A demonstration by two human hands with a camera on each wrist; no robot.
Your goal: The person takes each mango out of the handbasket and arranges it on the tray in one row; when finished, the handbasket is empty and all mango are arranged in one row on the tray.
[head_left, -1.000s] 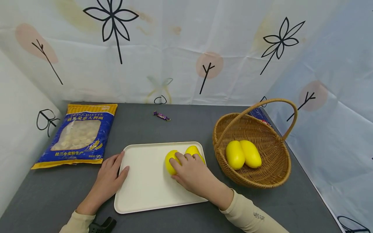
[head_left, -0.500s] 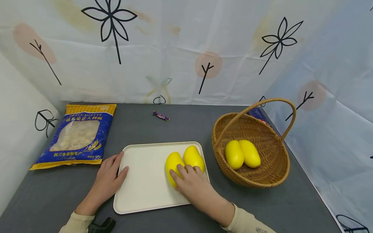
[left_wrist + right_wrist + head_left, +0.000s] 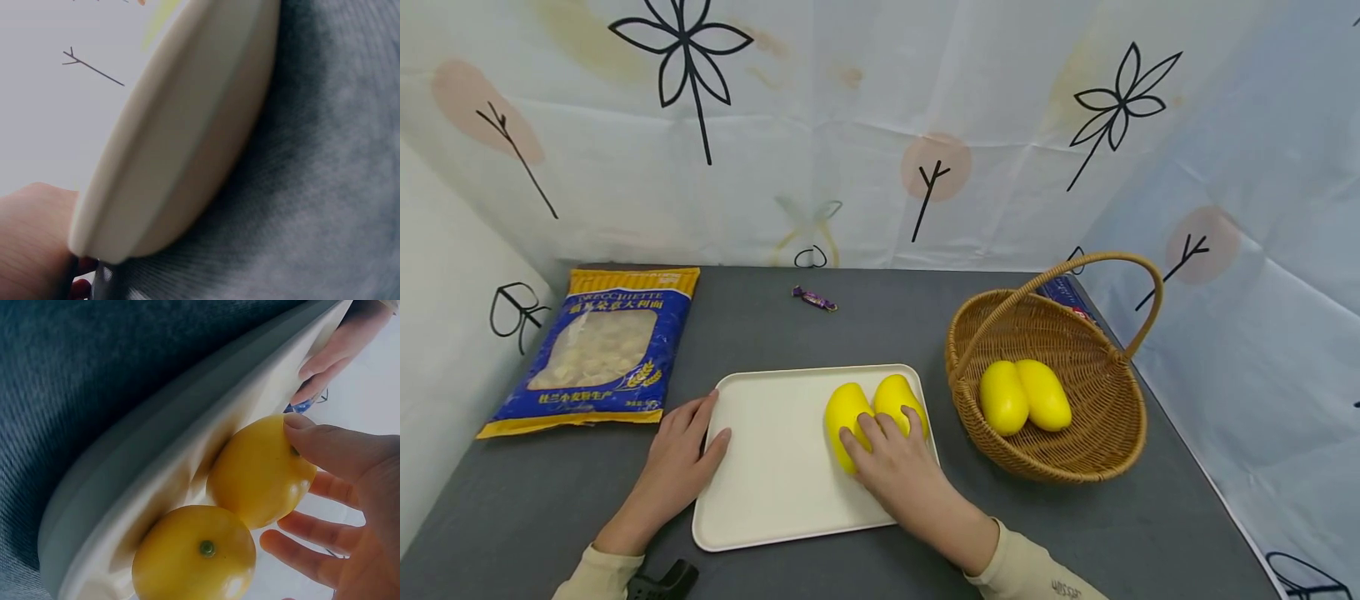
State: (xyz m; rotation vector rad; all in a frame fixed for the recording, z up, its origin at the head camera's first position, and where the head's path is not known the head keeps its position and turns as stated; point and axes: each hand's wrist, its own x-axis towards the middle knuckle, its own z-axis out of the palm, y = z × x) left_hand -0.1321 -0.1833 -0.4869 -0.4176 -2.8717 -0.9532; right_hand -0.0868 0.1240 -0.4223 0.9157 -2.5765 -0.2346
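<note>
Two yellow mangoes lie side by side on the right part of a cream tray (image 3: 775, 458). My right hand (image 3: 906, 479) reaches over them with spread fingers. In the right wrist view its thumb touches the stem end of the left mango (image 3: 259, 472), and the fingers (image 3: 312, 531) extend along the far side. The right mango (image 3: 194, 556) shows its green stem spot; in the head view the little finger overlaps it. My left hand (image 3: 681, 458) rests at the tray's left edge, thumb over the rim. Most of the left hand is out of its wrist view.
A wicker basket (image 3: 1097, 450) with two more mangoes (image 3: 1026, 396) stands to the right. At the left lies a blue and yellow pasta bag (image 3: 598, 346). A purple-wrapped candy (image 3: 814, 298) is behind the tray, and a blue package (image 3: 1063, 292) is partly hidden behind the basket.
My right hand has drawn back toward the near edge, uncovering more of both mangoes. Since half a second ago, the left mango has shifted slightly away from me. The left hand keeps its place.
</note>
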